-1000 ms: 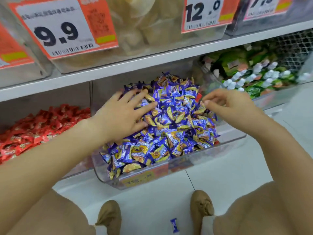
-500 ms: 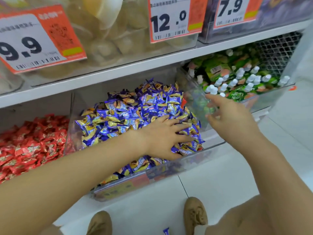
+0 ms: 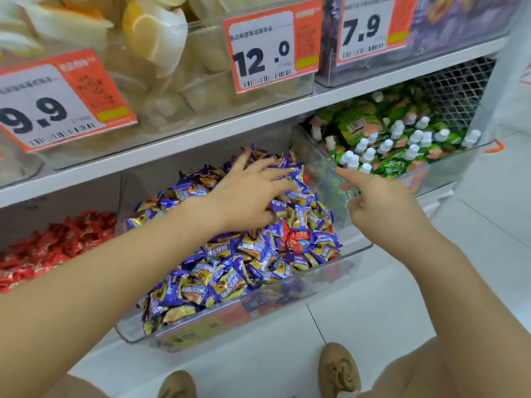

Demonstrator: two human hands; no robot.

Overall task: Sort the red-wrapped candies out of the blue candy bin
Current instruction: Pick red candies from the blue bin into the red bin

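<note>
3 price tags (image 3: 264,50), 2 hands (image 3: 247,193), 2 shoes (image 3: 339,369).

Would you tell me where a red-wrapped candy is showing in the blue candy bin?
In the head view, red-wrapped candy lies among blue candies toward the bin's right side, just below the left hand.

A white metal shelf board (image 3: 178,145) runs across the frame, rising from the left edge toward the upper right. Above it stand clear tubs fronted by orange-and-white price tags: 9.9 (image 3: 61,100) at the upper left, 12.0 (image 3: 271,44) at top centre, 7.9 (image 3: 373,27) at the upper right. Behind the lower tier, at the right, a dark wire mesh panel (image 3: 457,90) shows. The floor (image 3: 488,231) fills the lower right in pale, glossy tiles with a thin dark joint (image 3: 316,323) running through them. The light is even and bright, without hard shadows.
</note>
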